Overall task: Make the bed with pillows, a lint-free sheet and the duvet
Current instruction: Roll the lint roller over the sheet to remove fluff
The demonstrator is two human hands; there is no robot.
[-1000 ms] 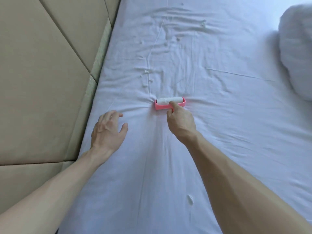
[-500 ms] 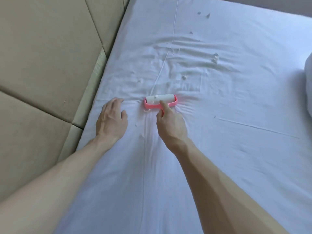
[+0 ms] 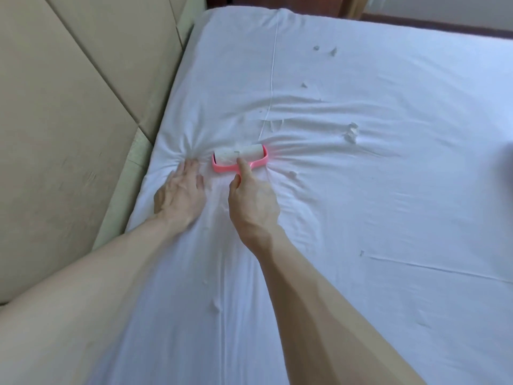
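A white sheet (image 3: pixel 361 218) covers the bed and is bunched into creases around a pink lint roller (image 3: pixel 240 158) with a white sticky roll. My right hand (image 3: pixel 251 202) grips the roller's handle, forefinger stretched along it, pressing the roll onto the sheet. My left hand (image 3: pixel 180 195) lies flat on the sheet just left of the roller, fingers spread, holding nothing. Several small white lint scraps (image 3: pixel 351 132) lie on the sheet beyond and to the right of the roller. No duvet shows.
A beige padded headboard (image 3: pixel 69 120) runs along the bed's left side. The far edge of the mattress (image 3: pixel 361 22) meets a dark wooden strip at the top. A blurred white shape (image 3: pixel 509 165) sits at the right border.
My right hand has pushed the roller further up the bed toward its far edge, and my left hand has slid along beside it. More lint scraps have come into view; the white bundle at right has nearly left the frame.
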